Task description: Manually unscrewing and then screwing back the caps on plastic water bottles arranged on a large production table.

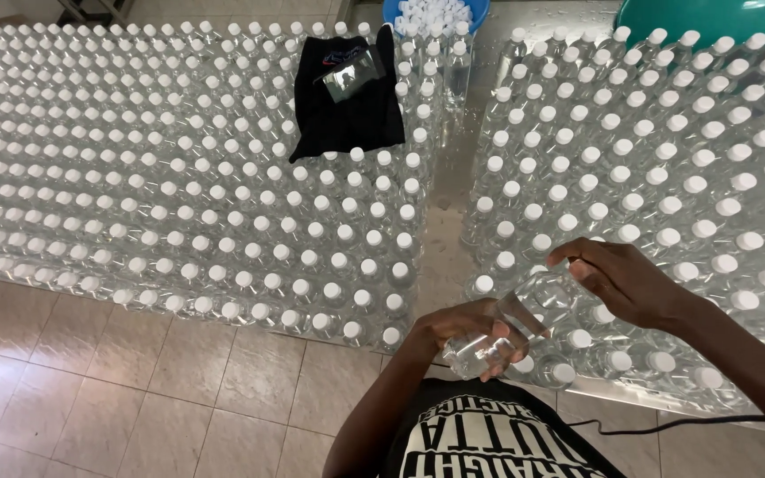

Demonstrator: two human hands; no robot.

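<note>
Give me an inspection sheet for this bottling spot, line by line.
Surface: beige tiled floor, bare in front of the bottles.
Job's things: clear plastic bottle, tilted; blocks of white-capped clear bottles.
Clutter: black cloth lying on the caps; blue tub of white caps; green rounded thing.
Grippers: left hand grips the bottle's base; right hand at its neck.
Cables: thin black cable under the right forearm.
Surroundings: nothing seen.

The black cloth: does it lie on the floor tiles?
No, the black cloth rests on top of the capped bottles, well above the floor tiles.
</note>
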